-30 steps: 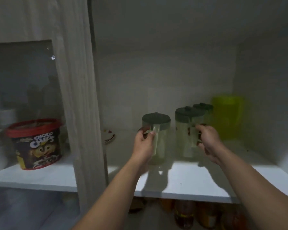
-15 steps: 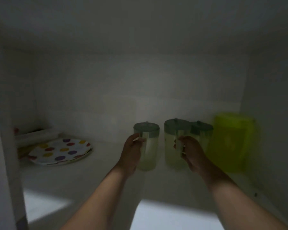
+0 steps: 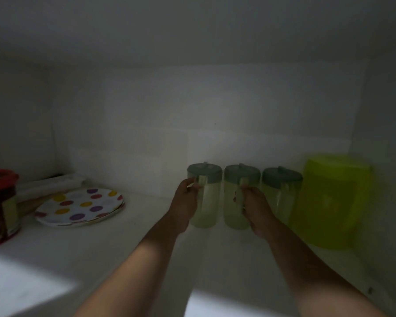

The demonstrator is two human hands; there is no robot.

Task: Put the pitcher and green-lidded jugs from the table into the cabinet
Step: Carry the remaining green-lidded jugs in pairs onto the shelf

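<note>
At the far left edge of the frame stands a red-lidded printed tub (image 3: 0, 207), and just right of it a white round plate with coloured polka dots (image 3: 80, 207) lies flat on the white cabinet shelf (image 3: 128, 243); neither belongs to the task. Near the centre, the left hand (image 3: 184, 202) is curled around the handle of the first clear plastic jug with a grey-green lid (image 3: 204, 193), which stands upright deep in the cabinet, close to the back wall. Just right of it, the right hand (image 3: 254, 209) is wrapped on the handle of the second green-lidded clear jug (image 3: 238, 197), also upright. A third green-lidded clear jug (image 3: 281, 193) stands free beside that one, untouched by either hand, and at the right of the frame the translucent lime-green plastic pitcher (image 3: 334, 202) sits against the cabinet's side wall. The four form a tight row, though in this dim light I cannot tell whether neighbours actually touch. The step in hand looks like the placing of the last two jugs, with the bases seemingly down on the shelf, though the shadows leave that uncertain. The next move would call for both hands to loosen from the handles and draw straight back toward the lower edge of the frame, without nudging the closely packed row.
</note>
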